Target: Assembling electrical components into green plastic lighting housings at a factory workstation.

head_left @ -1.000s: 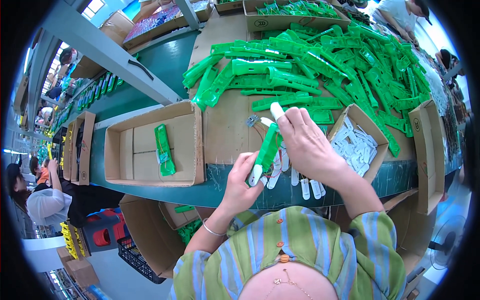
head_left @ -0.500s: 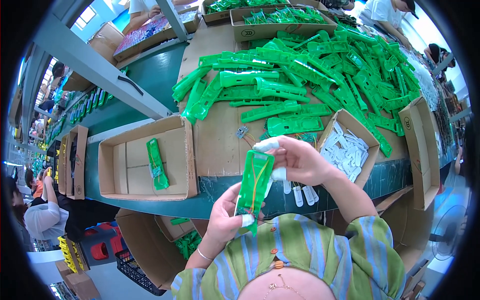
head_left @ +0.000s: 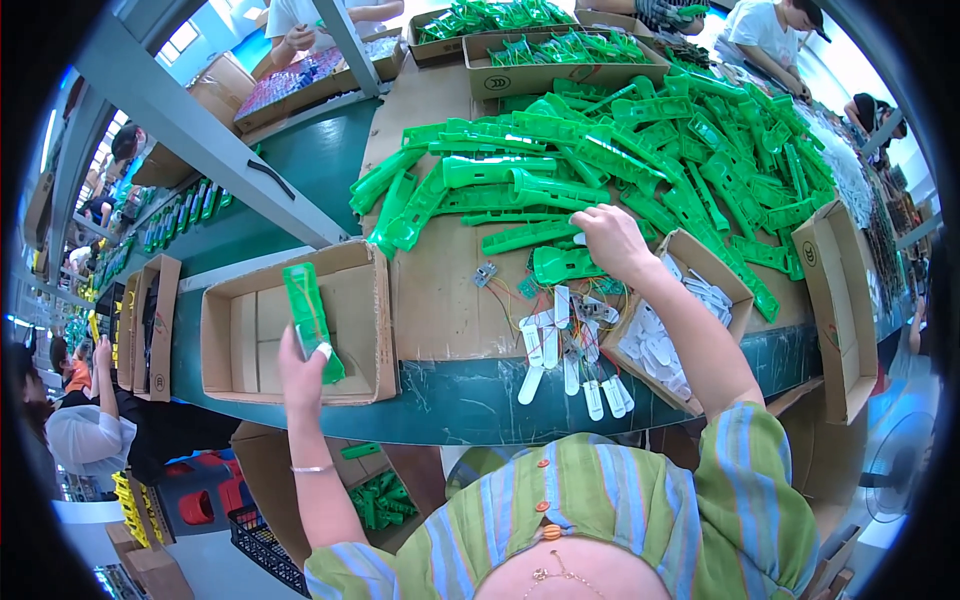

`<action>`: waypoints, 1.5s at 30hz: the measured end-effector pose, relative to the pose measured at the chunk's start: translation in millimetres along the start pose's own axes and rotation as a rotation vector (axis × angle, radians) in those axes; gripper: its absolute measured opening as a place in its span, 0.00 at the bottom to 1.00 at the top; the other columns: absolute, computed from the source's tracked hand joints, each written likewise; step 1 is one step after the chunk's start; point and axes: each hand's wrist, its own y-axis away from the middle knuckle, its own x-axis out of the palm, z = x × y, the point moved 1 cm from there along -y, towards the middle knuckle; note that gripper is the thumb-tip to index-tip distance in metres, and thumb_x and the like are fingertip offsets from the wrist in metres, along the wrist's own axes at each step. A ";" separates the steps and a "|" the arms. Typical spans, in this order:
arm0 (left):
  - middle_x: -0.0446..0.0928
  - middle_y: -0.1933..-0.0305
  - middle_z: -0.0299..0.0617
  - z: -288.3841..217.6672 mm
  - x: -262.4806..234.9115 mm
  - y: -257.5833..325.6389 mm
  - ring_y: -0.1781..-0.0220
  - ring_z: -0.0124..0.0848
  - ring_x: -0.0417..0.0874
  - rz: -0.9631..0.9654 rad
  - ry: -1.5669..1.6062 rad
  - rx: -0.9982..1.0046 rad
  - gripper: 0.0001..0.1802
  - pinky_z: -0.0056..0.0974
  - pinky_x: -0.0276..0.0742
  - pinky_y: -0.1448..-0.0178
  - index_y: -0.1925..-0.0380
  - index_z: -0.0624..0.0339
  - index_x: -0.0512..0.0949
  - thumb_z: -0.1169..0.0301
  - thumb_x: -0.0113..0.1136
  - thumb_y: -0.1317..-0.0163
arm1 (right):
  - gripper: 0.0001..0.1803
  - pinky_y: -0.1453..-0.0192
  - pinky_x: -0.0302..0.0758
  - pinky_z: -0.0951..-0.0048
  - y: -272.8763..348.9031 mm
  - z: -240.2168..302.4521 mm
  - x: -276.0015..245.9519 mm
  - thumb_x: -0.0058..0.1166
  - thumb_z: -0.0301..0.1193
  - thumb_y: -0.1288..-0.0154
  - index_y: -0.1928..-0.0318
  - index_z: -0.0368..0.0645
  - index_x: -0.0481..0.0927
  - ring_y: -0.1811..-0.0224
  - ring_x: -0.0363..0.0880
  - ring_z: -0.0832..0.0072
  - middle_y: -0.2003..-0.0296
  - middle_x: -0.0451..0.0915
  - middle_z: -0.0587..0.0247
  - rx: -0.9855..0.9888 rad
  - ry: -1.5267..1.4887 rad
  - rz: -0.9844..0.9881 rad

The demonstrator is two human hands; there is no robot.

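My left hand [head_left: 302, 366] holds a green plastic handle part [head_left: 310, 315] upright over the shallow cardboard box [head_left: 365, 355] at the table's left. My right hand [head_left: 612, 238] reaches forward into the pile of green plastic parts [head_left: 640, 165] and its fingers rest on a flat green piece [head_left: 563, 264]. Between the two hands lie several white plastic pieces with small wired circuit boards [head_left: 565, 345].
A small cardboard box of white pieces [head_left: 665, 335] stands by my right forearm. A long empty box [head_left: 845, 300] lies at the right edge. More boxes of green parts [head_left: 560, 50] stand at the back, where other people work. A grey metal beam [head_left: 200, 140] crosses the upper left.
My left hand has carried the green part from in front of my chest leftward over the cardboard box. My right hand let go of it and reached forward to the green pile.
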 end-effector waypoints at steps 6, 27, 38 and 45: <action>0.71 0.49 0.46 -50.5 42.2 13.9 0.49 0.35 0.73 -0.182 -0.801 0.758 0.29 0.37 0.67 0.43 0.43 0.65 0.63 0.63 0.56 0.41 | 0.10 0.66 0.75 0.76 15.2 24.1 -28.9 0.55 0.28 0.42 0.62 0.35 0.75 0.65 0.77 0.80 0.67 0.79 0.64 0.393 -1.004 0.222; 0.63 0.43 0.44 -69.3 174.0 67.7 0.44 0.29 0.67 0.726 0.606 -0.074 0.42 0.34 0.65 0.42 0.35 0.64 0.46 0.80 0.55 0.48 | 0.16 0.63 0.72 0.60 146.6 14.8 -48.2 0.51 0.15 0.62 0.65 0.38 0.74 0.68 0.74 0.55 0.73 0.73 0.54 0.274 -0.110 0.226; 0.71 0.58 0.33 -62.4 163.0 85.4 0.59 0.21 0.71 0.460 0.397 -0.060 0.37 0.28 0.70 0.54 0.41 0.63 0.60 0.78 0.65 0.53 | 0.08 0.78 0.64 0.84 87.6 55.8 -91.1 0.36 0.30 0.30 0.55 0.41 0.65 0.75 0.71 0.83 0.73 0.74 0.63 0.457 -1.350 -0.204; 0.69 0.62 0.34 -44.3 155.0 87.1 0.62 0.22 0.70 0.408 0.324 -0.060 0.31 0.28 0.69 0.55 0.44 0.64 0.64 0.81 0.55 0.53 | 0.18 0.67 0.61 0.80 68.8 121.9 -47.0 0.35 0.31 0.30 0.44 0.35 0.61 0.73 0.62 0.80 0.69 0.67 0.64 0.445 -1.836 0.241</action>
